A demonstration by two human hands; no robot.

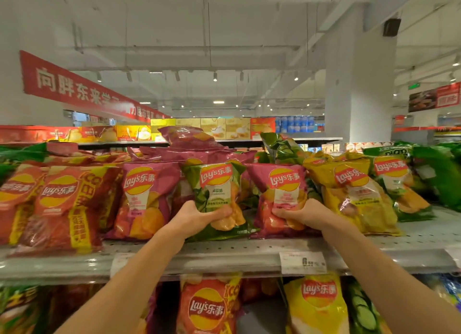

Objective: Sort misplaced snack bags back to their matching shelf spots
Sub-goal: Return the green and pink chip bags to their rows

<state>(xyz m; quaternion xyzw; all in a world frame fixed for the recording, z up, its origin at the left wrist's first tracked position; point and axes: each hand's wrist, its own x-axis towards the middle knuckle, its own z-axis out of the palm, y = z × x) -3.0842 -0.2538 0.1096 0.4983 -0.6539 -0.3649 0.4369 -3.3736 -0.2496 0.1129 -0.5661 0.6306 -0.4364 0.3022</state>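
A green chip bag [216, 184] stands upright in the middle of the top shelf [224, 255], between purple bags. My left hand [199, 215] grips its lower part, thumb across the front. Just to the right, my right hand [303, 212] grips the lower edge of a purple chip bag [280, 189]. Both bags rest on the shelf. Another purple bag [144, 196] stands left of the green one, and more purple bags lie piled behind.
Red bags [62, 204] fill the shelf's left part, yellow bags [354, 196] and green bags [399, 184] its right. A price tag [303, 262] hangs on the shelf edge. The lower shelf holds a red bag [207, 306] and a yellow bag [316, 306].
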